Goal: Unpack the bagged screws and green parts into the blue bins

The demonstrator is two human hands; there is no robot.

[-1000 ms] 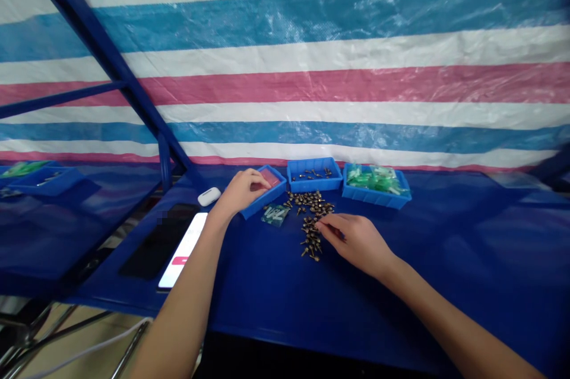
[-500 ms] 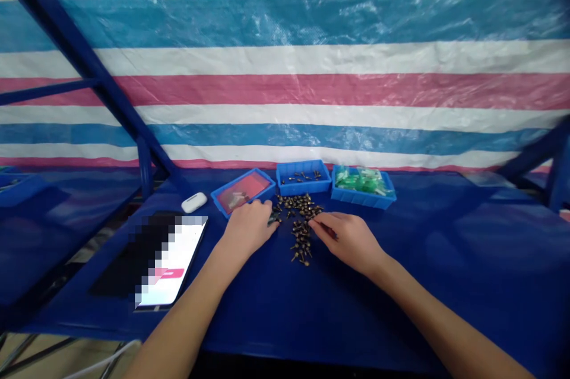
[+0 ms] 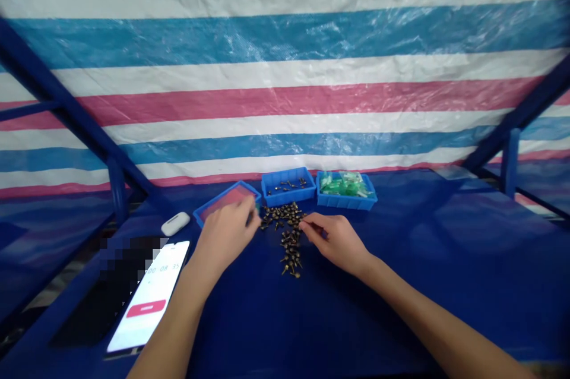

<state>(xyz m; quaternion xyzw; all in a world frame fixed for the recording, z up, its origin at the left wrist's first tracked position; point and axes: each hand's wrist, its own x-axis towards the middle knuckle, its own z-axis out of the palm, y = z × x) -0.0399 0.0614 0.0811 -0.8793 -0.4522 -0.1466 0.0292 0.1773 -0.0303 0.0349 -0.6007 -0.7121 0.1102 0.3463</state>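
A pile of small brass screws (image 3: 287, 236) lies on the blue table in front of three blue trays. My left hand (image 3: 225, 231) hovers just left of the pile with its fingers closed on a small clear packet with green in it (image 3: 257, 207), mostly hidden by the fingers. My right hand (image 3: 335, 237) rests on the table to the right of the pile. Its thumb and forefinger are pinched on a brass screw at the pile's edge.
The left tray (image 3: 209, 212) has a red bottom, the middle tray (image 3: 287, 193) holds a few screws, and the right tray (image 3: 347, 199) holds green packets. A white earbud case (image 3: 175, 223) and a phone showing a timer (image 3: 149, 297) lie at the left. Blue frame bars stand at both sides.
My left hand left the red-bottomed tray, came down on the small packet beside the pile and lifted it. My right hand stayed pinched at the pile. The camera turned right.
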